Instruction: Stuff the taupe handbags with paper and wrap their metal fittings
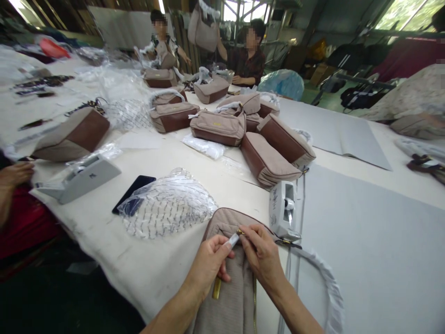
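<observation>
- The room is a workshop with a long table covered in white padded cloth (146, 264), and bright windows at the upper right of the frame.
- At the far left edge, a co-worker's hand (15, 174) rests above red fabric (26, 227).
- At the upper left, dark strap pieces (41, 83) lie in rows, apparently sorted for easy picking.
- Left of centre, a grey tape dispenser (83, 178) sits near the table edge, within reach. A black smartphone (134, 194) lies partly under a clear printed plastic bag (167, 204).
- At bottom centre, a quilted taupe handbag (225, 222) lies flat, its length running toward the person, which seems to bring its top within easy reach of both hands.
- The person's left hand (206, 264) pinches a small whitish sleeve (232, 240) between thumb and fingers. The right hand (262, 255) pinches a small gold zip pull (239, 231). The two pinches meet closely, which suggests fine work on that fitting.
- Across the centre, finished-looking taupe and brown handbags (219, 127) stand clustered together, apparently gathered for shared handling.
- Just right of the hands stands a white tape dispenser (282, 208), close by for quick use.
- Upper centre, a seated co-worker (247, 60) raises a handbag (203, 30).
</observation>
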Demonstrator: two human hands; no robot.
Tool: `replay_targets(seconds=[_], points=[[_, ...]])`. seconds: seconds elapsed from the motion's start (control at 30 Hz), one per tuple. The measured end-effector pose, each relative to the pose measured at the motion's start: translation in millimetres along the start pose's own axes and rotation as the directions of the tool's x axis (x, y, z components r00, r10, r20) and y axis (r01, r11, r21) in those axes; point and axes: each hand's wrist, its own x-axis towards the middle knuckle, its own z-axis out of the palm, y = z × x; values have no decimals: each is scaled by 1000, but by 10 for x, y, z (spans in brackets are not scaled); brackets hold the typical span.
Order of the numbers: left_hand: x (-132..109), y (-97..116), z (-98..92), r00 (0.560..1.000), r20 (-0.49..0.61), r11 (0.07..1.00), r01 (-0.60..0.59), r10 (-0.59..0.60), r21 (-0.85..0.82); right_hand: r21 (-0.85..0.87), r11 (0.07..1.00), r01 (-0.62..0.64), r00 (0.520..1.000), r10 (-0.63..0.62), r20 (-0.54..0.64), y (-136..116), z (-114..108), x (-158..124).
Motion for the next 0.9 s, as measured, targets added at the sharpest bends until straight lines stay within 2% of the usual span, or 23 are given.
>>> replay_targets(seconds=[0.1,0.17,0.27,0.37,0.5,0.6,0.67,0.8,0.9], points=[[12,14,5,997,-36,998,-61,62,23,-10,999,47,998,-47,52,57,14,95],[25,27,-1,995,-51,996,-79,80,29,57,997,43,996,-48,78,101,29,137],[44,38,-6,996,-54,998,-64,64,13,149,988,-41,999,43,-8,130,70,139],[56,46,19,997,-55,999,-54,54,7,156,982,-111,987,127,-100,103,122,77],[74,72,92,995,-65,997,-71,73,35,214,967,-137,984,158,-84,83,119,9],[101,70,130,994,-56,994,-93,97,54,259,959,-118,992,128,-21,129,30,53],[115,51,138,993,-51,991,-107,111,82,279,956,-95,994,79,69,167,-42,131],[109,14,139,984,-67,977,-151,162,150,299,948,-113,948,12,320,202,-118,314],[93,10,135,980,-75,971,-173,187,165,338,930,-146,926,7,378,208,-109,393]])
